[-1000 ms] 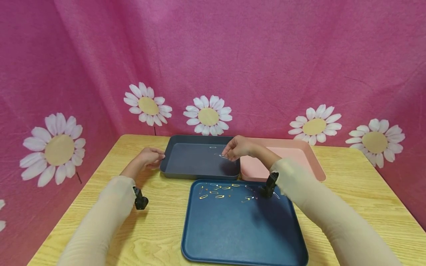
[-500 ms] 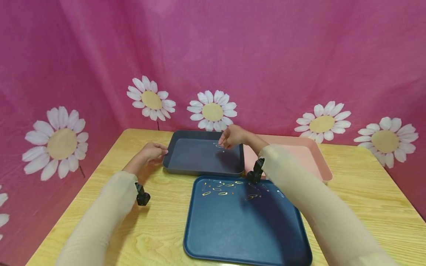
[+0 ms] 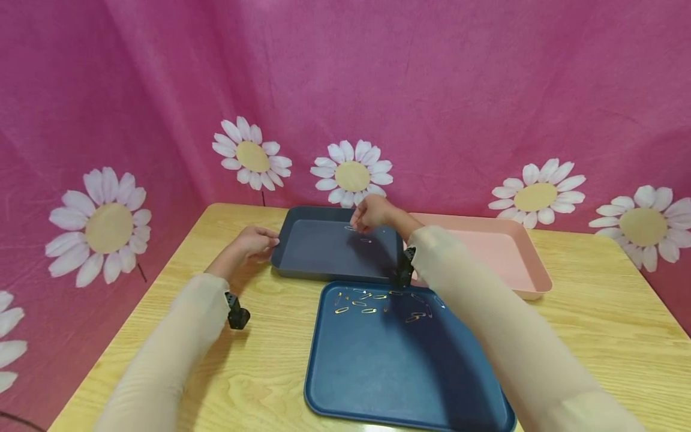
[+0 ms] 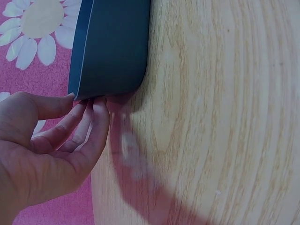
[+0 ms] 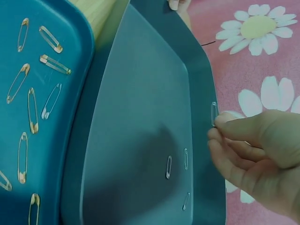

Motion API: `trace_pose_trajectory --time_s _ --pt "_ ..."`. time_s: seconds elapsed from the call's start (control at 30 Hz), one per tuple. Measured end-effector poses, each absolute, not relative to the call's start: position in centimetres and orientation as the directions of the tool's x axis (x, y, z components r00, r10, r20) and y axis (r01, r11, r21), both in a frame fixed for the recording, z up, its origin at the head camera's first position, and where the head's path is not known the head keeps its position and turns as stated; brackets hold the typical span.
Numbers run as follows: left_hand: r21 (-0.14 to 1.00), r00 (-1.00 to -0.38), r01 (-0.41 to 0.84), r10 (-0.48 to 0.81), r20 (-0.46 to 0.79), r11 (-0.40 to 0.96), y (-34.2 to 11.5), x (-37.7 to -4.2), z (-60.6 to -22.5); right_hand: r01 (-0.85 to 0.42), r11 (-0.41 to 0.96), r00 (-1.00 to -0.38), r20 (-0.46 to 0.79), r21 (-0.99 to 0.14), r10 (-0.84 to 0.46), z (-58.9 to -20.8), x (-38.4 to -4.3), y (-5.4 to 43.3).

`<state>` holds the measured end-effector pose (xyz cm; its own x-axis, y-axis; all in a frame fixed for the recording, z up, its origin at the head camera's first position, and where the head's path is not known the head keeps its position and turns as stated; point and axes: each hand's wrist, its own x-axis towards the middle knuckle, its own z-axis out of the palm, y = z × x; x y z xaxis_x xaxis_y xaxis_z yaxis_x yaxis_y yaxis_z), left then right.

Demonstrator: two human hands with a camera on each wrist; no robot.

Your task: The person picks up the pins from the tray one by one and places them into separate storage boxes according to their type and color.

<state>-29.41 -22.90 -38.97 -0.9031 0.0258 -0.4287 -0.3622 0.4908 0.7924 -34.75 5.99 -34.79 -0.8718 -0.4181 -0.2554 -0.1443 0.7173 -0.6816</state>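
Observation:
My right hand (image 3: 372, 214) is over the back right part of the dark grey tray (image 3: 318, 246). Thumb and forefinger pinch a silver safety pin (image 5: 213, 114), held above the tray near its far wall. Below it, a few silver safety pins lie on the tray floor, one of them a pin (image 5: 168, 167) apart from the wall. My left hand (image 3: 252, 243) holds the tray's left end, thumb at the rim and fingers against the outer wall, as the left wrist view shows.
In front stands a blue tray (image 3: 399, 372) with several gold and silver safety pins, such as a gold pin (image 5: 22, 158), along its far side. A pink tray (image 3: 502, 252) adjoins the grey one on the right. A pink daisy-print cloth (image 3: 442, 108) hangs behind the wooden table (image 3: 259, 360).
My right hand has moved back and slightly left over the grey tray, with a pin in its fingertips. The left hand keeps its hold on the tray's end. The head view has shifted slightly.

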Motion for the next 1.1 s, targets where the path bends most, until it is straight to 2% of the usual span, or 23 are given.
trace_pose_trajectory --time_s 0.13,0.27,0.43,0.8,1.1 --pt "0.793 -0.903 -0.362 0.026 -0.429 0.490 -22.7 -29.5 -38.7 -0.059 0.660 -0.905 -0.240 -0.749 -0.352 -34.6 -35.0 6.0" --pt "0.795 -0.904 -0.360 0.028 -0.426 0.489 -22.5 -29.6 -38.6 -0.024 0.668 -0.921 -0.243 -0.744 -0.303 -34.5 -34.7 6.8" --pt "0.799 -0.906 -0.358 0.026 -0.422 0.483 -22.5 -29.7 -38.6 -0.051 0.674 -0.922 -0.224 -0.737 -0.315 -34.7 -33.7 8.5" --pt "0.800 -0.907 -0.364 0.015 -0.422 0.478 -22.6 -29.5 -39.1 -0.170 0.603 -0.886 -0.147 -0.779 -0.440 -36.3 -29.4 12.4" --pt "0.793 -0.903 -0.365 0.021 -0.428 0.489 -22.7 -29.2 -39.0 -0.166 0.536 -0.897 -0.099 -0.828 -0.431 -37.3 -24.8 15.2"
